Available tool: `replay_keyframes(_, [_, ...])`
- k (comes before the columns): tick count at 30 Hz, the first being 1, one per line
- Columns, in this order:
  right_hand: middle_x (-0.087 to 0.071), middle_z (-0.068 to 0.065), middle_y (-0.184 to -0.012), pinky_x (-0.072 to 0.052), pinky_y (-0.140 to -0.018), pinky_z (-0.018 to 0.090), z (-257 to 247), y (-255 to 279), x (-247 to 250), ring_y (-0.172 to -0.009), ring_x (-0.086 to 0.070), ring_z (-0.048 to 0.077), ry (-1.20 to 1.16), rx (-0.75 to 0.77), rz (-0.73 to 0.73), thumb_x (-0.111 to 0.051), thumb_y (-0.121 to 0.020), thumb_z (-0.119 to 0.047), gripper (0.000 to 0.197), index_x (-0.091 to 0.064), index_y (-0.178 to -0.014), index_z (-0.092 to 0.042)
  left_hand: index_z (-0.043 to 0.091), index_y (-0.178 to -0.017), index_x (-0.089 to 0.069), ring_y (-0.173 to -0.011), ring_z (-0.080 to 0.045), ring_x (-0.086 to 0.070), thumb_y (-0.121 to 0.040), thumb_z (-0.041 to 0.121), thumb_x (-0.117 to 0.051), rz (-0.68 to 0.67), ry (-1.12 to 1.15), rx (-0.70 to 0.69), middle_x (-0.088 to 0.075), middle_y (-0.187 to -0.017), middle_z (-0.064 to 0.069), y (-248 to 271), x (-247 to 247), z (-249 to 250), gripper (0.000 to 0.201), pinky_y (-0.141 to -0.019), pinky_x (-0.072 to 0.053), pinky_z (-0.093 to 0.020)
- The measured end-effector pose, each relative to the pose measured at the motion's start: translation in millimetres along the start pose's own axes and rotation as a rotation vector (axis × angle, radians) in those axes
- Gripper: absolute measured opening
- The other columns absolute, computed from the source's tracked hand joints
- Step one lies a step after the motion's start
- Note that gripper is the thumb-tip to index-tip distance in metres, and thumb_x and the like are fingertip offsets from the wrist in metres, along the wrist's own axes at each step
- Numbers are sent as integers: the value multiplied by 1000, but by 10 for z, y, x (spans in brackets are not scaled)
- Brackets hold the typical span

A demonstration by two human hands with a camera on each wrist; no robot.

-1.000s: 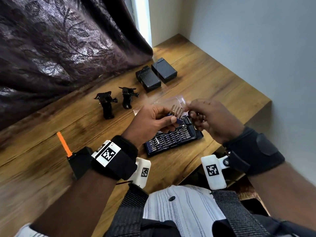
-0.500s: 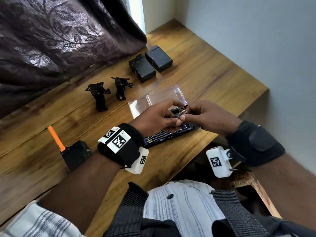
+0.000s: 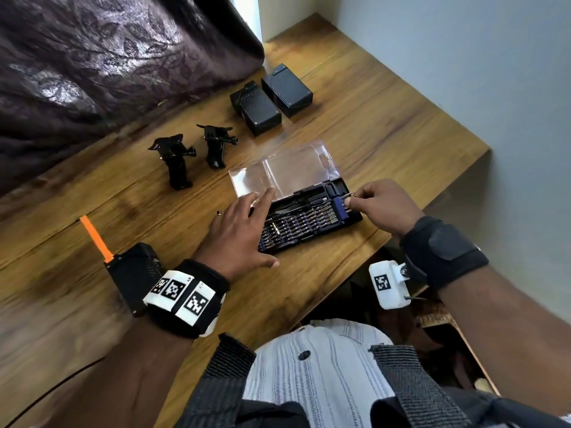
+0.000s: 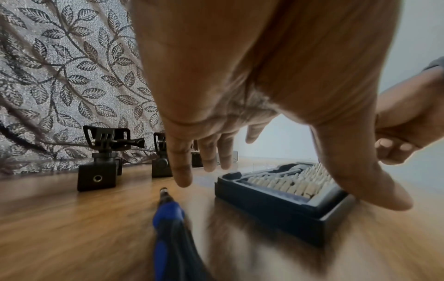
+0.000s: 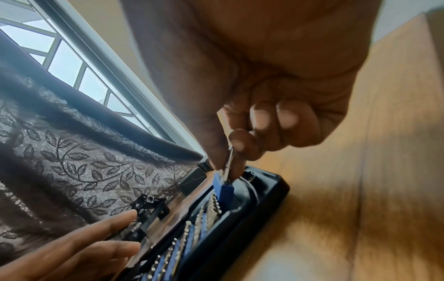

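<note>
An open black bit case [image 3: 312, 223] lies near the table's front edge, its clear lid [image 3: 284, 171] folded back. My right hand [image 3: 355, 200] pinches a thin metal bit [image 5: 229, 161] between thumb and forefinger, right above the blue bit holder [image 5: 224, 190] at the case's right end. My left hand [image 3: 244, 223] hovers with fingers spread over the case's left end and the table. Under its palm a blue-and-black screwdriver [image 4: 168, 218] lies on the wood, and only its tip [image 3: 218, 212] shows in the head view. I cannot tell whether the hand touches it.
Two black camera mounts [image 3: 176, 159] [image 3: 216, 146] stand behind the case, with two black boxes [image 3: 272, 97] further back. A black box with an orange antenna [image 3: 133, 273] sits at the left. A patterned curtain [image 3: 92, 72] hangs along the back edge, and the wall closes the right.
Both hands held the blue bit holder up above the case. It now sits in the case. My left hand has let go, spread and moved left, while my right pinches one bit.
</note>
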State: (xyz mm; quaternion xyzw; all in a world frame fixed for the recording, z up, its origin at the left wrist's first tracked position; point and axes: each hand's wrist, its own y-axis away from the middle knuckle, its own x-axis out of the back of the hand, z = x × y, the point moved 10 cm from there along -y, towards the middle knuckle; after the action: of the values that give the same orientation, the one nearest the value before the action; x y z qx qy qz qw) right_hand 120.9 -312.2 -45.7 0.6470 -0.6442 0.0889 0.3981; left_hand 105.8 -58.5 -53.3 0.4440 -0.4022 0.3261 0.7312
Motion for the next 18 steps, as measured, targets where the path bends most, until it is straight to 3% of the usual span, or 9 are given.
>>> replay_keyframes(6, [-64, 8, -73, -42, -65, 32, 83, -104, -57, -70, -54, 19, 68, -47, 2, -72, -90, -28, 28, -72, -79, -2, 34, -158, 29, -151, -26, -28, -76, 49, -86, 26, -69, 5, -21, -166, -6, -4, -80, -11, 142, -121, -30, -51])
replay_keyframes(13, [-57, 2, -63, -35, -56, 28, 66, -124, -93, -65, -52, 19, 187, -66, -13, -73, -90, -30, 32, -65, -66, -10, 31, -158, 31, -149, -23, -33, -82, 41, -82, 68, -95, 2, -26, -163, -3, 6, -83, 6, 136, -124, -23, -50])
replay_keyframes(18, [-57, 2, -64, -34, -54, 26, -6, -121, -130, -67, -53, 19, 207, -54, 38, -73, -89, -29, 32, -61, -64, -13, 30, -159, 29, -147, -23, -36, -82, 40, -83, 78, -45, 5, -29, -163, -2, 15, -47, 15, 136, -122, -25, -49])
